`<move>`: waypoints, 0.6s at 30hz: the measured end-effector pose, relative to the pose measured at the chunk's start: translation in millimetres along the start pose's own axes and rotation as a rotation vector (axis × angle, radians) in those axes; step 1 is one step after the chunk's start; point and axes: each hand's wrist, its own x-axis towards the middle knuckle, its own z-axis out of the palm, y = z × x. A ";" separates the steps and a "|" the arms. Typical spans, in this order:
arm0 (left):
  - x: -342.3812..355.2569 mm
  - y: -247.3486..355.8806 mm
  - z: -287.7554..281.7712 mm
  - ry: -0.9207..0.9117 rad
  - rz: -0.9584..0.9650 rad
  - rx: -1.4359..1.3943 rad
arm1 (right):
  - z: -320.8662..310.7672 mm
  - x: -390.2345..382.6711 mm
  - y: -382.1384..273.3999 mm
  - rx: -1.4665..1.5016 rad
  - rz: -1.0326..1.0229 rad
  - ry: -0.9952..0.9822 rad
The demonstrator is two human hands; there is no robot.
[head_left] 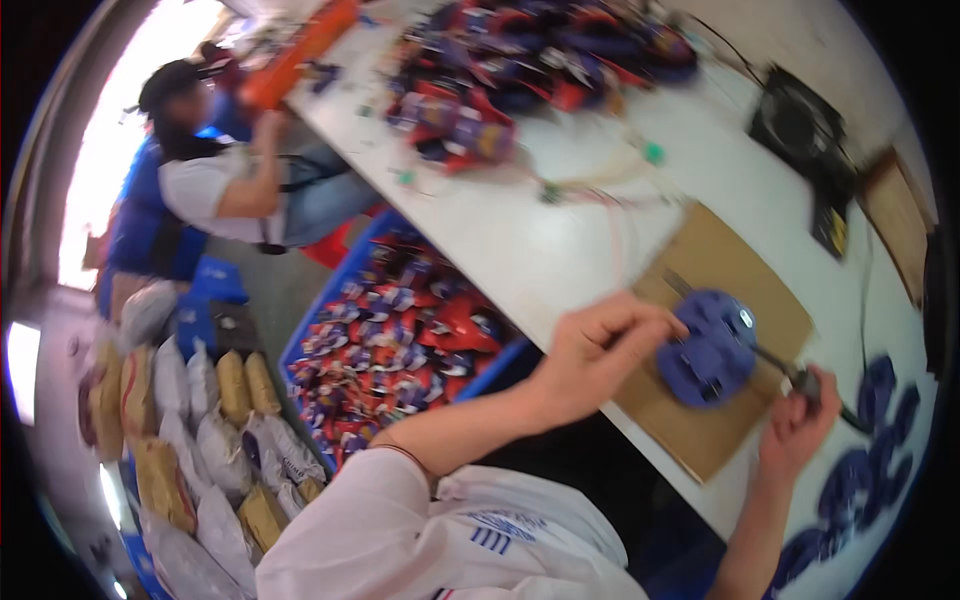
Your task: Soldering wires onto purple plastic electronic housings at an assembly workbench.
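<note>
A blue-purple plastic housing (706,348) of rounded shape lies on a brown cardboard sheet (715,250) on the table. My left hand (608,350) is closed in a pinch at the housing's left edge; whatever sits between its fingertips is too small to make out. In my right hand (800,420) is a slim, dark pen-like tool (775,361) resembling a soldering iron. Its shaft points at the right side of the housing, and a dark cord seems to trail behind it. Whether the tip touches the housing I cannot tell.
More blue housings (848,485) lie at the right. A heap of red and purple pieces (520,75) covers the far table, with loose wires (600,195) nearer. Left of the table stands a blue bin (300,345) of similar pieces. Another person (225,185) sits beyond; a black fan-like device (795,120) is far right.
</note>
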 end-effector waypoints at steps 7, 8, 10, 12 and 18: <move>12.0 -0.6 20.7 -0.027 0.243 0.179 | 20.9 -1.0 3.2 -0.028 0.045 -0.092; 13.3 -3.4 25.1 -0.044 0.237 0.163 | 19.5 -0.9 3.4 -0.038 0.034 -0.073; 16.3 -8.1 32.2 0.042 0.280 0.298 | 17.5 -0.1 3.6 -0.049 0.018 -0.068; 20.0 -12.4 37.4 0.136 0.323 0.436 | 14.9 0.9 2.4 -0.060 0.007 -0.072; 33.7 -25.2 36.1 0.108 0.636 0.921 | 13.1 3.1 5.9 -0.092 -0.010 -0.070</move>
